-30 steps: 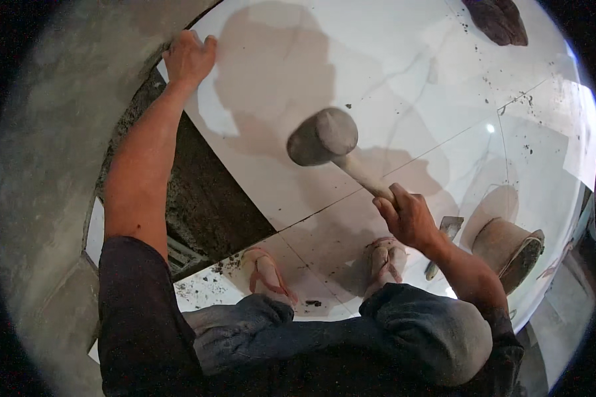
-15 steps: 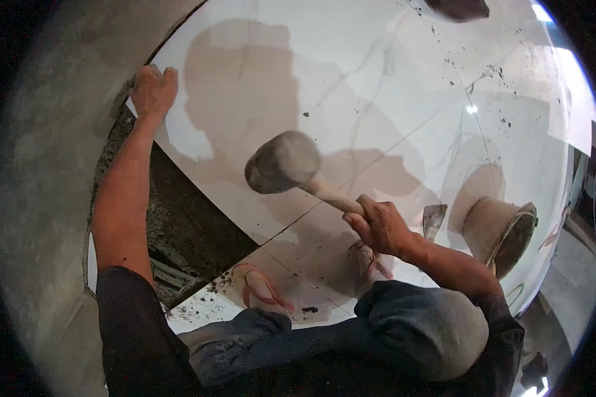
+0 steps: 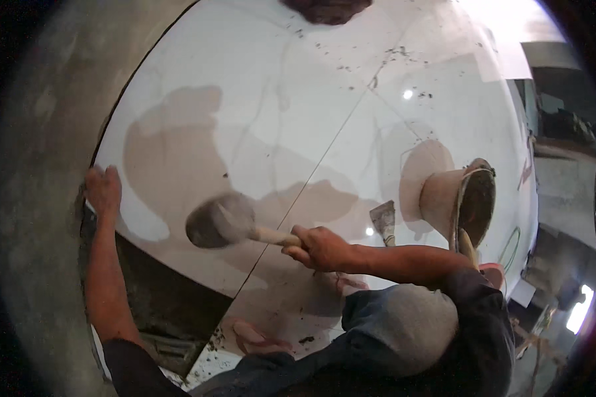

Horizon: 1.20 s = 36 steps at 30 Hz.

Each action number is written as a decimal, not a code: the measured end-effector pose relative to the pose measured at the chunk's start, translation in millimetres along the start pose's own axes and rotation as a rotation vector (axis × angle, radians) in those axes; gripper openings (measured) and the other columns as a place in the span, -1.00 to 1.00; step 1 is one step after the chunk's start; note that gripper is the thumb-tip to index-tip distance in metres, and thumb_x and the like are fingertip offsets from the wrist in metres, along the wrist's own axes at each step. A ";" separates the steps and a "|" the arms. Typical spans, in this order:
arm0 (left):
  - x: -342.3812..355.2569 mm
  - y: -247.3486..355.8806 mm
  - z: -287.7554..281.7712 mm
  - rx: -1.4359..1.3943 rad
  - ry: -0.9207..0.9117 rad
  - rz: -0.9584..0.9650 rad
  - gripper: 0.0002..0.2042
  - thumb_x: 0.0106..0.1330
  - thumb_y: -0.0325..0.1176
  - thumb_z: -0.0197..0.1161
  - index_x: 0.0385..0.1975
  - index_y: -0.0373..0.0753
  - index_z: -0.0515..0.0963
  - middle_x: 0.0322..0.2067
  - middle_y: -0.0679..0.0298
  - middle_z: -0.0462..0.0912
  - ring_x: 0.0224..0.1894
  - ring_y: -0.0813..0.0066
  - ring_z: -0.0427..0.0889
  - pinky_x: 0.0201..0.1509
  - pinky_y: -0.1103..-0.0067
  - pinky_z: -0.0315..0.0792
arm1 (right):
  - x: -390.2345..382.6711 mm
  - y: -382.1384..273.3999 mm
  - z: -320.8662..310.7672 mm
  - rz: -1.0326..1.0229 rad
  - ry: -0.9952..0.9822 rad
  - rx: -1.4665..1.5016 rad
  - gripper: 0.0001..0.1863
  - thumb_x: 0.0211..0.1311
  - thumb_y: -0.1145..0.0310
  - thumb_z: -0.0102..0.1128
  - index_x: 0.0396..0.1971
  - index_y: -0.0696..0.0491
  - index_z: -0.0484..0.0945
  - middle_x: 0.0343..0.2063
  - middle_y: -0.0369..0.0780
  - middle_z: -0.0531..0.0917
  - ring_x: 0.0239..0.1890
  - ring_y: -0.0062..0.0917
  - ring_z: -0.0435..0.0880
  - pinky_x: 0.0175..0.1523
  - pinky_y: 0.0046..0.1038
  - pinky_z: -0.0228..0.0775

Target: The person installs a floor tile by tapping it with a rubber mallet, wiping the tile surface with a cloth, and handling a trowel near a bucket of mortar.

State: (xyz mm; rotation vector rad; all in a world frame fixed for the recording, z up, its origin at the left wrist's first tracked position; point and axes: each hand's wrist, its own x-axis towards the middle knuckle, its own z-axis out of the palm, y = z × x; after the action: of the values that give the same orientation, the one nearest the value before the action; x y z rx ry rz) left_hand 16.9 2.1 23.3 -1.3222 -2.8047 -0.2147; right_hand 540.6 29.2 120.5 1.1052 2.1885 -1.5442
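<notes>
My right hand [image 3: 321, 248] grips the wooden handle of a rubber mallet [image 3: 220, 220], whose grey head hovers blurred just over a large white glossy floor tile [image 3: 245, 126]. My left hand [image 3: 103, 190] rests with fingers spread on the left edge of that tile, beside the grey wall. Under the tile's near left corner lies dark bare mortar [image 3: 155, 301]. My bare feet [image 3: 258, 337] and bent knees in blue trousers are at the bottom.
A trowel [image 3: 384, 221] lies on the tile right of my right hand. A dirty bucket [image 3: 460, 202] stands further right. A grout line runs diagonally between tiles. Dark crumbs dot the far tiles. Clutter lines the right edge.
The view has swung so the tile and bucket shifted. The mallet head has travelled left and down toward the tile. My left hand stays on the tile's edge.
</notes>
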 end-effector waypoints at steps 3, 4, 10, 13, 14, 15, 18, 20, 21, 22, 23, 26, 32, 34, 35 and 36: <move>2.5 -2.8 -3.6 0.158 -0.243 -0.041 -0.40 0.32 0.05 -0.01 0.08 -0.43 0.34 0.04 -0.21 0.42 0.08 -0.16 0.43 0.16 0.13 0.25 | 7.2 -8.2 -19.8 0.093 -0.084 -0.055 -0.53 0.36 -0.08 -0.04 -0.31 0.11 0.39 -0.59 0.03 0.57 -0.45 0.03 0.60 -0.32 -0.01 0.41; -2.6 -1.6 -4.6 0.152 -0.136 -0.045 -0.40 0.32 0.05 0.00 0.06 -0.44 0.35 0.01 -0.19 0.44 0.06 -0.15 0.44 0.15 0.13 0.25 | 4.3 -19.2 -22.2 0.041 -0.064 -0.032 -0.53 0.36 -0.08 -0.04 -0.31 0.11 0.39 -0.59 0.03 0.56 -0.46 0.03 0.60 -0.33 -0.01 0.41; 3.4 30.8 -26.1 -0.002 -0.283 -0.170 -0.39 0.34 0.05 0.02 0.09 -0.47 0.32 -0.01 -0.13 0.47 0.06 -0.10 0.45 0.14 0.11 0.25 | 8.4 -2.1 -18.3 0.081 -0.103 -0.037 -0.53 0.37 -0.09 -0.07 -0.29 0.09 0.39 -0.59 0.01 0.57 -0.44 0.02 0.61 -0.34 0.01 0.40; 2.0 19.4 -25.6 0.007 -0.246 -0.132 -0.40 0.34 0.02 0.03 0.11 -0.46 0.30 0.00 -0.13 0.46 0.05 -0.09 0.46 0.11 0.13 0.28 | 4.1 -11.1 -15.3 -0.001 -0.047 -0.045 -0.53 0.37 -0.10 -0.08 -0.26 0.09 0.40 -0.59 0.01 0.57 -0.44 0.01 0.61 -0.35 0.00 0.40; -0.2 17.1 -21.7 0.001 -0.209 -0.115 -0.41 0.34 0.00 0.04 0.11 -0.47 0.29 0.00 -0.14 0.46 0.05 -0.08 0.46 0.08 0.15 0.30 | 5.2 6.4 -5.7 -0.011 -0.014 -0.007 -0.53 0.38 -0.10 -0.09 -0.24 0.08 0.41 -0.59 0.01 0.57 -0.45 0.00 0.61 -0.35 0.00 0.40; 0.2 11.8 -19.6 -0.003 -0.194 -0.109 -0.41 0.34 0.00 0.04 0.11 -0.47 0.29 0.00 -0.14 0.46 0.05 -0.08 0.46 0.08 0.15 0.30 | 9.5 15.7 -5.1 -0.036 0.022 0.020 -0.53 0.38 -0.10 -0.09 -0.22 0.08 0.41 -0.58 0.01 0.57 -0.45 0.00 0.61 -0.36 0.00 0.40; 4.3 16.8 -22.8 -0.028 -0.129 -0.080 -0.45 0.34 -0.06 0.05 0.08 -0.48 0.30 0.00 -0.16 0.45 0.04 -0.08 0.46 0.07 0.16 0.31 | 6.5 -2.4 -26.6 0.079 -0.019 0.015 -0.52 0.38 -0.10 -0.09 -0.20 0.08 0.41 -0.54 0.01 0.58 -0.45 -0.02 0.62 -0.35 -0.01 0.41; -1.4 38.4 -31.6 -0.028 -0.260 -0.123 -0.49 0.33 -0.09 0.07 0.03 -0.47 0.31 -0.04 -0.14 0.45 0.00 -0.08 0.47 0.07 0.16 0.31 | 1.0 7.7 -19.1 0.059 0.045 0.054 -0.51 0.38 -0.11 -0.09 -0.20 0.08 0.41 -0.53 0.00 0.59 -0.44 -0.03 0.62 -0.34 -0.01 0.41; -2.3 40.3 -35.7 -0.026 -0.300 -0.139 -0.51 0.33 -0.10 0.07 0.02 -0.47 0.32 -0.05 -0.14 0.45 -0.01 -0.08 0.47 0.07 0.17 0.31 | -1.7 9.7 -20.7 0.023 0.101 0.064 -0.50 0.37 -0.12 -0.09 -0.20 0.09 0.41 -0.51 0.00 0.60 -0.42 -0.04 0.62 -0.33 -0.01 0.42; 0.0 30.2 -34.8 -0.073 -0.265 -0.136 -0.54 0.32 -0.11 0.08 -0.04 -0.44 0.33 -0.11 -0.10 0.45 -0.05 -0.03 0.48 0.05 0.19 0.31 | -0.5 6.4 -27.9 0.007 0.103 0.056 -0.50 0.37 -0.12 -0.09 -0.20 0.09 0.41 -0.51 0.00 0.60 -0.42 -0.04 0.62 -0.33 -0.01 0.42; -0.1 22.9 -29.9 -0.093 -0.239 -0.141 -0.56 0.32 -0.12 0.09 -0.07 -0.43 0.33 -0.14 -0.08 0.46 -0.08 -0.01 0.48 0.05 0.21 0.31 | 0.9 2.5 -36.5 0.061 0.053 0.009 -0.50 0.37 -0.12 -0.10 -0.19 0.10 0.41 -0.51 0.00 0.60 -0.42 -0.04 0.63 -0.31 -0.01 0.42; 1.4 8.3 -18.9 -0.127 -0.168 -0.092 -0.61 0.32 -0.12 0.09 -0.17 -0.39 0.31 -0.25 0.01 0.44 -0.16 0.15 0.48 0.01 0.24 0.30 | 8.3 0.5 -40.4 0.094 0.030 0.006 -0.47 0.38 -0.13 -0.11 -0.18 0.12 0.42 -0.49 0.00 0.61 -0.40 -0.04 0.63 -0.28 -0.01 0.42; 0.7 -8.4 2.3 -0.335 -0.196 -0.201 -0.50 0.27 -0.13 0.09 0.03 -0.41 0.24 0.04 -0.12 0.36 0.12 -0.01 0.37 0.20 0.24 0.22 | 30.3 31.8 -49.1 0.105 0.143 0.081 -0.45 0.39 -0.10 -0.14 -0.25 0.17 0.50 -0.43 0.05 0.62 -0.34 0.00 0.62 -0.20 -0.05 0.43; -20.6 12.4 18.5 -0.154 -0.135 -0.081 -0.30 0.30 -0.08 0.10 0.30 -0.39 0.06 0.30 -0.11 0.14 0.35 -0.03 0.12 0.37 0.15 0.01 | 37.3 51.0 -45.5 0.051 0.240 0.141 -0.45 0.40 -0.08 -0.15 -0.30 0.18 0.52 -0.42 0.06 0.62 -0.32 0.02 0.62 -0.17 -0.07 0.43; -41.4 36.7 29.9 0.019 -0.113 -0.003 -0.21 0.31 -0.04 0.11 0.39 -0.36 -0.07 0.39 -0.08 0.00 0.43 -0.05 -0.04 0.42 0.08 -0.12 | 35.8 65.5 -44.3 0.090 0.422 0.174 -0.45 0.40 -0.06 -0.14 -0.33 0.20 0.53 -0.45 0.05 0.62 -0.35 -0.01 0.61 -0.19 -0.10 0.42; -62.8 77.1 35.1 0.053 -0.103 0.038 -0.20 0.32 0.02 0.07 0.39 -0.36 -0.07 0.40 -0.06 -0.05 0.44 -0.07 -0.10 0.41 0.01 -0.19 | 34.3 83.5 -45.1 0.132 0.609 0.204 -0.46 0.41 -0.03 -0.13 -0.37 0.22 0.53 -0.48 0.05 0.61 -0.38 -0.05 0.60 -0.21 -0.13 0.41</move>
State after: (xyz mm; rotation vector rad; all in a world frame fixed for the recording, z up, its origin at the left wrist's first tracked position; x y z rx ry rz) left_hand 117.3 7.5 -8.5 -1.4128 -2.8435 -0.0725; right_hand 585.1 97.0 60.5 1.9574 2.2656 -1.5406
